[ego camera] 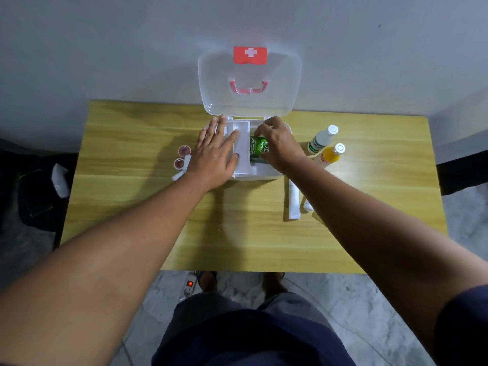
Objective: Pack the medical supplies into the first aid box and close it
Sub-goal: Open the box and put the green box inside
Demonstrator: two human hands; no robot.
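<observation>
The white first aid box (264,173) stands open on the table, its clear lid (249,101) with a red cross label raised against the wall. My left hand (215,151) lies flat, fingers spread, on the white inner tray over the box's left half. My right hand (277,143) grips a green carton (256,149) that sits partly inside the box's right side. To the right of the box lie a white bottle (320,140) and an orange bottle (331,154). A white wrapped bandage (293,202) lies in front, partly under my right forearm. Two small round red-lidded pots (182,155) sit left of the box.
The yellow wooden table (132,154) stands against a grey wall. A white strip (182,170) lies by my left wrist. A power strip with a lit red switch (189,285) lies on the floor by my feet. Dark objects stand on the floor at the left.
</observation>
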